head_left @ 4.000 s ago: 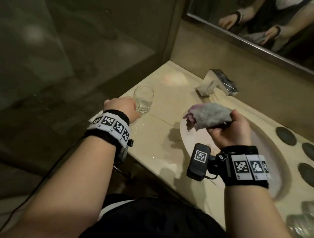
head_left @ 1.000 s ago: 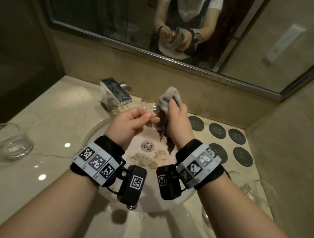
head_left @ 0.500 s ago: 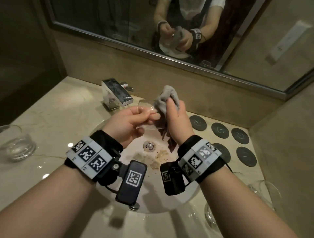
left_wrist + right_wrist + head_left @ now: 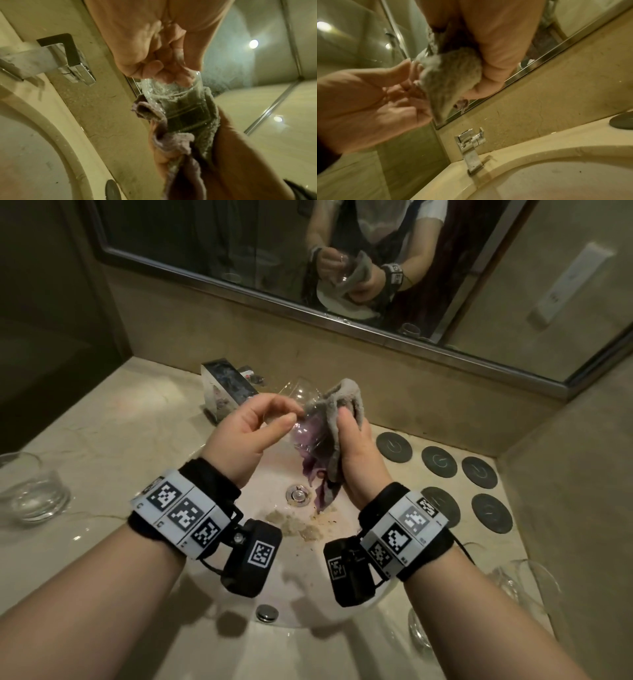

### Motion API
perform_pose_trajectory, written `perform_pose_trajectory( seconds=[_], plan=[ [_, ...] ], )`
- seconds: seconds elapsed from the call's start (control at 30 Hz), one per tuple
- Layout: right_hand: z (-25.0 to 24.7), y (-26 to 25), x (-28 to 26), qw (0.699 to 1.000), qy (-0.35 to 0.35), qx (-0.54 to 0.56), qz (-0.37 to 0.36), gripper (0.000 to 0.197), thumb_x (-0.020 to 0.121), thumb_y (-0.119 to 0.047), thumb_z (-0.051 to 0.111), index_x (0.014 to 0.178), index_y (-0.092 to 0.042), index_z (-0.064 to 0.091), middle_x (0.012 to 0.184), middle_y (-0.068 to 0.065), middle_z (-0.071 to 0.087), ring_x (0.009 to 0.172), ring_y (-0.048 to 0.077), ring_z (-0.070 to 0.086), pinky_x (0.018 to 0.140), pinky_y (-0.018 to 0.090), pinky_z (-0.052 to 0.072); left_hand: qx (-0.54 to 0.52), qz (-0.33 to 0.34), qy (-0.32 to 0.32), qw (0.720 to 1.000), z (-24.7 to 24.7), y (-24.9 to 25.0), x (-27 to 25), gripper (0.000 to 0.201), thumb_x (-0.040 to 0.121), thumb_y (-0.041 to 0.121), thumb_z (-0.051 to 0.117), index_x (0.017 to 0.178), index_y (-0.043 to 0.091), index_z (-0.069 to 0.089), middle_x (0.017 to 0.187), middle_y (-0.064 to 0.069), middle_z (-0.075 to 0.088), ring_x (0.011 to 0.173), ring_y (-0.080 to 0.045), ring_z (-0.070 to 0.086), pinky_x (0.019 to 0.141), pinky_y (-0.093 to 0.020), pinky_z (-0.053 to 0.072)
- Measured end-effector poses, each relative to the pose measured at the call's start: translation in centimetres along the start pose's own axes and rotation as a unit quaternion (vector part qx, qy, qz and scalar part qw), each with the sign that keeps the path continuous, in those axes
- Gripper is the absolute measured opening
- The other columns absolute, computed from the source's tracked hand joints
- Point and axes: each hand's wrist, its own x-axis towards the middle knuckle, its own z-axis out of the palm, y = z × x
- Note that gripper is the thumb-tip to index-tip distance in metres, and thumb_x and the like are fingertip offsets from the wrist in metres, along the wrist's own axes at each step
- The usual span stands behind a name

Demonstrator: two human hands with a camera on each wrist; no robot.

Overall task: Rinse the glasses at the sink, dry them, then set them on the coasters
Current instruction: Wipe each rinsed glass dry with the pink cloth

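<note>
Counter: pale stone round the sink; keep the drying over the basin so drips fall there.
Coasters: dark round mats at the right of the basin, bare, one of them partly behind the right wrist; the dried glass goes onto one upright.
Waiting glasses: a short tumbler stands at the far left of the counter, and stemmed glasses sit at the lower right, well clear of the work.
Cloth: grey with a purple side, wrapped round the bowl of the glass, its tail hanging toward the drain.
Right hand: fingers curled round the cloth, cupping it against the glass; it should press lightly and let the cloth do the wiping.
Glass: clear, held tilted above the basin between both hands, droplets on it in the left wrist view.
Left hand: fingertips pinch the glass at one end, probably the rim, though the clear glass makes it hard to tell; turn it slowly there so every side meets the cloth.
Risk: wet glass in a fingertip pinch may slip, so I would firm the grip before twisting.
</note>
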Motion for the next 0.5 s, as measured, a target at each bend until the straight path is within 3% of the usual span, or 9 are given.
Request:
perform_pose_trajectory(
  seconds=[0.07, 0.13, 0.23, 0.33, 0.43, 0.5],
  plan=[
    [0.6, 0.1, -0.5, 0.999, 0.005, 0.046, -0.007, 0.096, 0.071, -0.071, 0.059, 0.139, -0.010, 0.032, 0.121, 0.023, 0.057, 0.099, 0.034, 0.059, 0.092, 0.056, 0.045, 0.037, 0.018, 0.049, 0.998, 0.2, 0.0, 0.3, 0.033, 0.071, 0.044, 0.066, 0.102, 0.047, 0.056, 0.124, 0.006, 0.052, 0.113, -0.008, 0.052, 0.098, -0.034, 0.042],
    [1.0, -0.3, -0.8, 0.997, 0.010, 0.074, -0.023, 0.103, 0.067, -0.075, 0.060, 0.140, -0.010, 0.029, 0.128, 0.025, 0.052, 0.108, 0.036, 0.054, 0.097, 0.061, 0.041, 0.032, -0.019, 0.097, 0.995, 0.9, 0.5, 0.5, 0.058, 0.068, 0.052, 0.073, 0.117, 0.042, 0.042, 0.137, -0.002, 0.038, 0.122, -0.016, 0.047, 0.099, -0.037, 0.044],
    [1.1, -0.9, -1.2, 0.998, 0.014, 0.011, -0.063, 0.074, 0.078, -0.060, 0.047, 0.136, -0.020, 0.024, 0.120, 0.005, 0.053, 0.114, 0.028, 0.053, 0.098, 0.052, 0.045, -0.112, -0.140, 0.054, 0.982, 1.8, 0.8, 0.5, 0.064, 0.079, 0.050, 0.049, 0.132, 0.017, 0.034, 0.130, -0.013, 0.051, 0.110, -0.020, 0.059, 0.087, -0.034, 0.054],
    [1.1, -0.5, -1.7, 0.969, 0.019, -0.170, -0.178, 0.077, 0.076, -0.064, 0.038, 0.140, -0.025, 0.020, 0.136, -0.001, 0.039, 0.128, 0.017, 0.038, 0.109, 0.047, 0.035, -0.156, -0.156, 0.001, 0.975, 1.9, 0.4, 0.4, 0.072, 0.081, 0.059, 0.036, 0.142, 0.022, 0.031, 0.126, -0.008, 0.060, 0.113, -0.020, 0.061, 0.081, -0.034, 0.056],
    [0.7, 0.3, -1.7, 0.904, 0.039, -0.313, -0.288, 0.072, 0.082, -0.061, 0.032, 0.145, -0.030, 0.014, 0.149, 0.000, 0.024, 0.138, 0.012, 0.018, 0.116, 0.044, 0.016, -0.161, -0.143, -0.016, 0.977, 1.3, 0.4, 0.3, 0.097, 0.063, 0.078, 0.047, 0.145, 0.030, 0.025, 0.128, -0.005, 0.059, 0.116, -0.021, 0.059, 0.079, -0.042, 0.056],
    [0.7, -0.1, -1.6, 0.886, 0.019, -0.341, -0.315, 0.068, 0.084, -0.057, 0.034, 0.142, -0.034, 0.008, 0.157, 0.001, 0.014, 0.144, 0.014, 0.006, 0.115, 0.039, 0.007, -0.147, -0.133, -0.023, 0.980, 1.0, 0.6, 0.3, 0.115, 0.047, 0.085, 0.058, 0.144, 0.033, 0.026, 0.132, -0.004, 0.057, 0.117, -0.022, 0.059, 0.080, -0.047, 0.055]
  ],
)
